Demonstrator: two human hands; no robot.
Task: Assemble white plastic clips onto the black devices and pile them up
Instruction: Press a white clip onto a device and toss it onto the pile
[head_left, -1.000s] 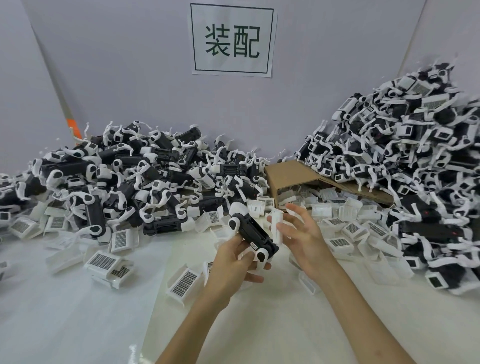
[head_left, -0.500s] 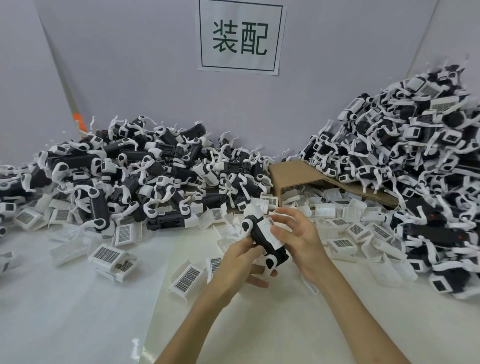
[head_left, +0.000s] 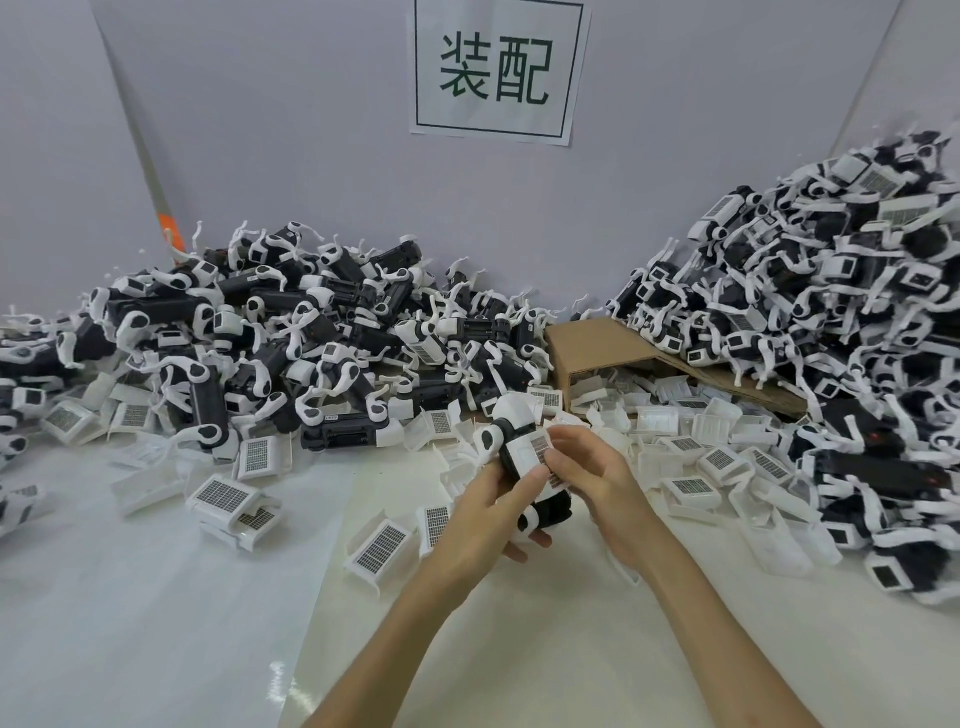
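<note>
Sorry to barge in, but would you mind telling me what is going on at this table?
A person is fitting a white plastic clip onto a black oblong device held above the white table. The left hand grips the device from below while the right hand pinches the clip against its upper side; whether it has snapped home cannot be told. More loose white clips lie around a tipped brown cardboard box, between a left pile and a taller right pile of devices.
</note>
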